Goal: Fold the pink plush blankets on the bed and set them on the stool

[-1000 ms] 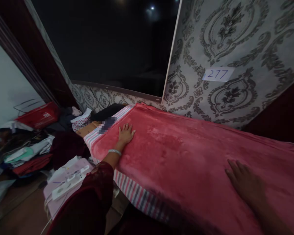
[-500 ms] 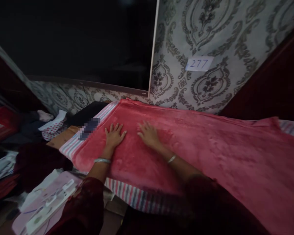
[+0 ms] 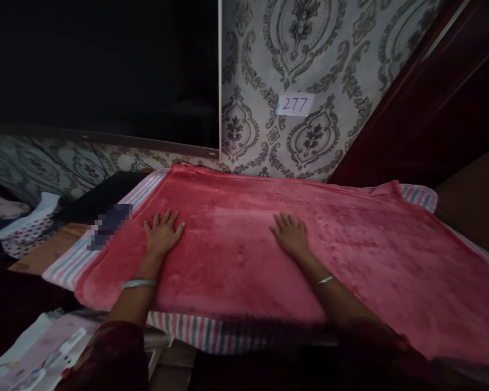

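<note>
Left hand [image 3: 163,233], right hand [image 3: 291,234]: both palm-down, fingers spread, on red blanket [image 3: 228,266].
Blanket's long axis runs left to right, along patterned wall [image 3: 252,70].

Red-pink plush blanket [image 3: 236,266], laid flat over striped cloth [image 3: 206,332].
Pile patchy light/dark from where I'm standing, top mostly smooth. Far edge has thin creases; far-right corner bunched up slightly. Stripes show beyond the left end, below the near edge and at the far-right corner.
</note>
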Motion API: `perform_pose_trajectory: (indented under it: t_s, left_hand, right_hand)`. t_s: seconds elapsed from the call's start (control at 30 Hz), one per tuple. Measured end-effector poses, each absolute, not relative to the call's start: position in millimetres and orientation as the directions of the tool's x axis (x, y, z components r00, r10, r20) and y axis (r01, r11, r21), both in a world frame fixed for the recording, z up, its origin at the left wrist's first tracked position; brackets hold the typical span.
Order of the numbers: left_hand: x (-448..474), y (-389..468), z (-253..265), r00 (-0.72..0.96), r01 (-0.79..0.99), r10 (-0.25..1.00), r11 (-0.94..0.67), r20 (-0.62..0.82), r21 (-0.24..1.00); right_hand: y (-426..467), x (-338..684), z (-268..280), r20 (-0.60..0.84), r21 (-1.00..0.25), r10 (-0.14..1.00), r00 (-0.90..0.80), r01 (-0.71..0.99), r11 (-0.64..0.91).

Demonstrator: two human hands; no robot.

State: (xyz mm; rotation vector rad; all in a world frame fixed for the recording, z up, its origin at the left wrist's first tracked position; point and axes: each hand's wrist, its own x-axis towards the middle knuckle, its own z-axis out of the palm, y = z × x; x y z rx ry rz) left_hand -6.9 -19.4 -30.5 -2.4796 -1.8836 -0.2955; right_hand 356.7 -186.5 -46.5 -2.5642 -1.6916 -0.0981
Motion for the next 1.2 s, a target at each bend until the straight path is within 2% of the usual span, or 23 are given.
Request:
perform_pose_trajectory:
  t_s: [0.07, 0.17, 0.23, 0.3, 0.37, 0.5, 0.63, 0.77, 0.87, 1.03, 1.13, 1.2]
  left_hand:
    - [-6.5, -20.2, -29.9, 0.247, 0.960, 0.958, -0.263, 0.148, 0.100]
    - [-8.2, -19.7, -25.8, 0.249, 0.956, 0.959, -0.266, 0.139, 0.122]
    - [-8.9, -14.7, -19.3, 0.229, 0.956, 0.963, -0.250, 0.141, 0.152]
    - [-6.9, -4.3, -9.7, 0.184, 0.960, 0.968, -0.215, 0.173, 0.179]
    - [-0.7, 10.3, 1.0, 0.156, 0.963, 0.965, -0.195, 0.209, 0.185]
    - [20.1, 39.2, 10.8, 0.174, 0.972, 0.966, -0.200, 0.194, 0.123]
    - [33.8, 53.2, -4.0, 0.234, 0.967, 0.969, -0.240, 0.075, 0.088]
    - [31.0, 64.4, -19.9, 0.267, 0.961, 0.963, -0.268, 0.017, 0.067]
    - [27.4, 78.2, -25.4, 0.266, 0.961, 0.964, -0.265, 0.004, 0.076]
    - [28.9, 85.9, -25.3, 0.256, 0.965, 0.967, -0.257, 0.011, 0.052]
    - [31.9, 79.5, -19.3, 0.252, 0.967, 0.967, -0.251, -0.037, 0.033]
    - [33.0, 76.7, -16.6, 0.267, 0.964, 0.963, -0.266, -0.038, 0.027]
  right_hand:
    - [-223.7, 403.5, -49.4, 0.095, 0.005, 0.851, 0.517, 0.854, -0.520]
    - [-274.7, 461.2, -52.7, 0.096, -0.030, 0.719, 0.689, 0.724, -0.689]
    - [-293.2, 485.9, -53.8, 0.124, -0.048, 0.649, 0.750, 0.658, -0.751]
    - [-289.5, 493.2, -52.7, 0.181, -0.061, 0.649, 0.739, 0.667, -0.742]
    - [-261.5, 477.4, -48.5, 0.217, -0.085, 0.736, 0.642, 0.763, -0.641]
    - [-164.3, 379.2, -32.2, 0.179, -0.141, 0.952, 0.247, 0.965, -0.223]
    - [-86.7, 262.1, -18.9, 0.180, -0.209, 0.980, -0.080, 0.971, 0.117]
    - [-55.6, 213.4, -20.0, 0.159, -0.253, 0.975, -0.152, 0.949, 0.189]
    - [-54.3, 238.4, -25.1, 0.153, -0.225, 0.984, -0.089, 0.967, 0.122]
    - [-93.5, 371.7, -29.3, 0.147, -0.164, 0.966, 0.214, 0.968, -0.189]
    - [-145.3, 472.8, -31.0, 0.051, -0.072, 0.878, 0.476, 0.879, -0.472]
    - [-193.0, 535.5, -33.3, 0.020, -0.022, 0.793, 0.609, 0.793, -0.608]
